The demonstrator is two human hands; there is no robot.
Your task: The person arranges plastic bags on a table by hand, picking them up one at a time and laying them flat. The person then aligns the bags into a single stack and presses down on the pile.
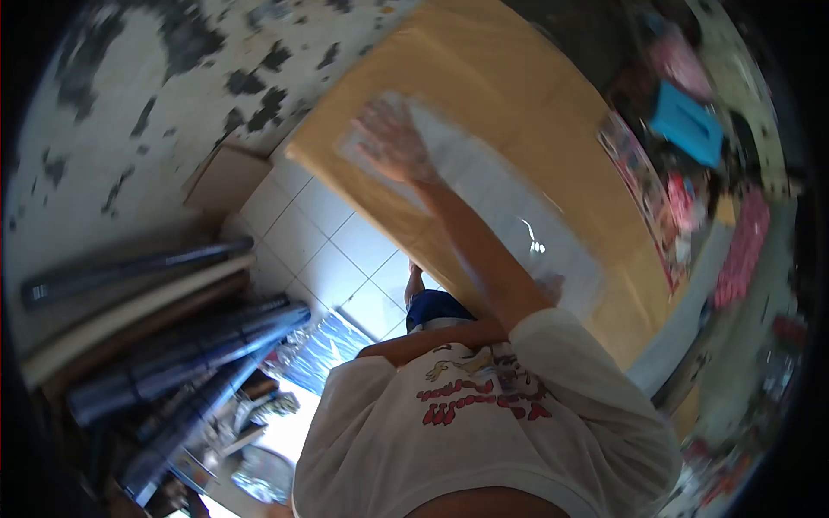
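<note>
My right hand [395,144] lies flat with its fingers spread near the far left end of a long, translucent plastic sheet [496,186]. The hand is slightly blurred. Under the sheet is a table covered in brown paper [509,65]. My left forearm crosses in front of my body, beneath my right arm. Only a small part of my left hand [550,286] shows at the near end of the sheet, and its fingers are not clear. Light glints off the plastic between the two hands.
Several long rolls [190,345] lean at the lower left, near a cardboard piece [228,177] by the peeling wall. A blue plastic item [686,123] and pink bundles [743,246] lie along the right. A printed flat pack [637,186] rests on the table's right edge.
</note>
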